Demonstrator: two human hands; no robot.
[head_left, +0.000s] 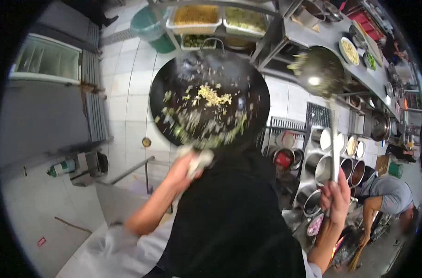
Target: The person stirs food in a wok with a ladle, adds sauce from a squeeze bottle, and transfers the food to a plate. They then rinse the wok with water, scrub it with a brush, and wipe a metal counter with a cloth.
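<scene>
A large dark wok (192,74) is in front of me, with chopped green and pale pieces blurred by motion and a yellow clump that looks like egg (214,96). My left hand (188,167) is closed around a pale cloth (202,162) at the wok's near edge; whatever grip lies under the cloth is hidden. Off to the right, my right hand (336,194) is wrapped round the long handle of a ladle (320,72). The ladle's big round bowl is raised apart from the wok, with some pale green bits at its left side.
A steel counter (308,37) with bowls and plates runs along the upper right. Food trays (195,17) sit on a shelf beyond the wok, beside a green bin (157,34). Several metal containers (318,167) stand at right. A co-worker (391,194) bends near flames (337,246).
</scene>
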